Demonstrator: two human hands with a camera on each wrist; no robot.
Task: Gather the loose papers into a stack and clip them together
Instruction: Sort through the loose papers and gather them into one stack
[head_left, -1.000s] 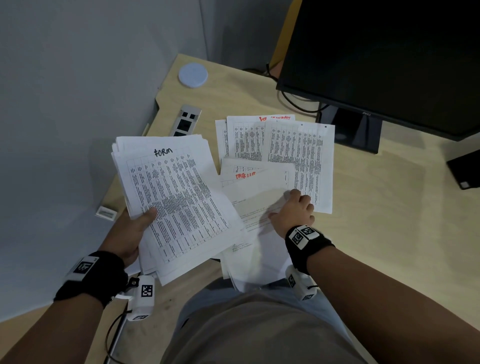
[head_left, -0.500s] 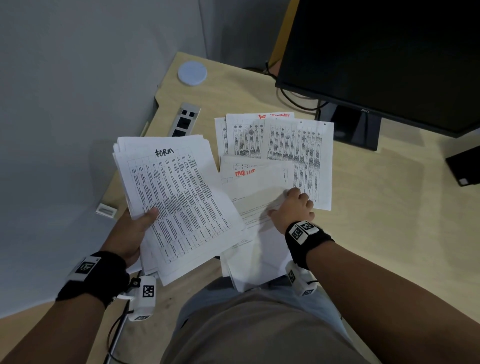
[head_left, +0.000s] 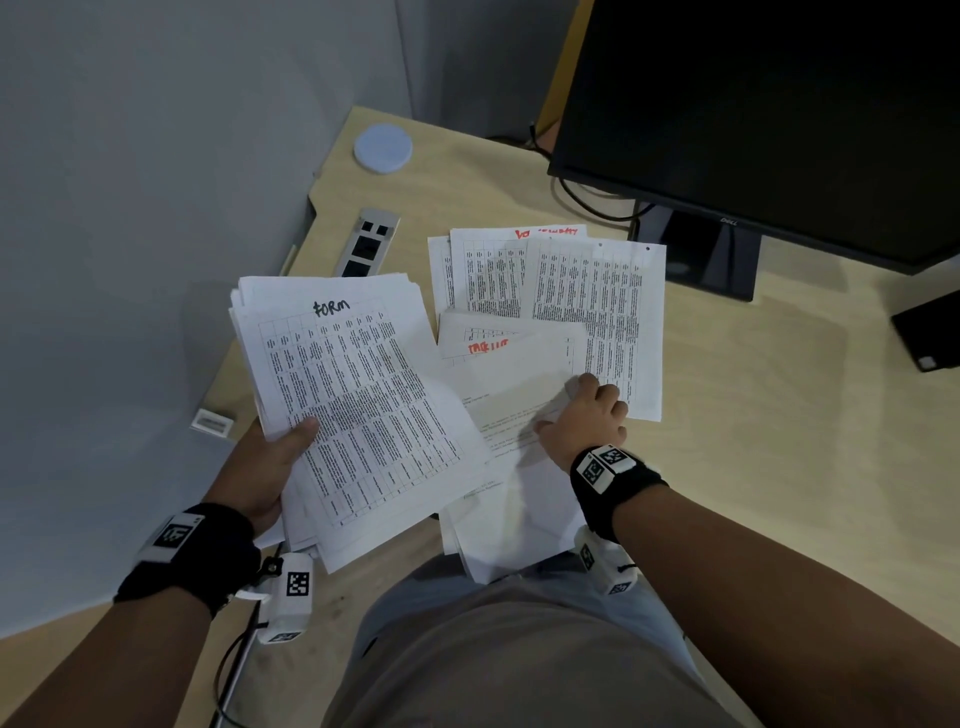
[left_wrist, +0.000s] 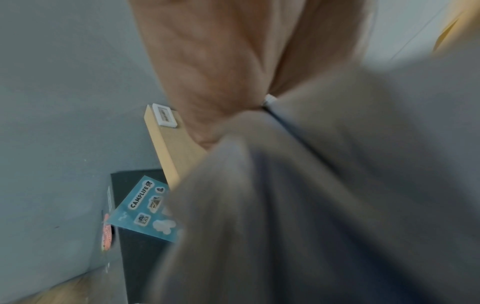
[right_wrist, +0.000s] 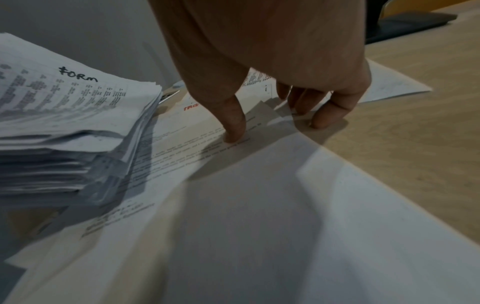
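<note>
Left hand is up off the desk, palm up, thumb clamped over the top of what it's gripping. Right hand reaches forward, knuckles up, thumb and fingertips pressed down, pinching.

Stack of papers sitting in left hand, left of loose sheets lying overlapped on desk. Right hand resting on nearest sheets. Monitor standing behind, to right; round disc lying at far-left corner.

Black wristbands with white square-patterned marker blocks; grey-brown shirt.
</note>
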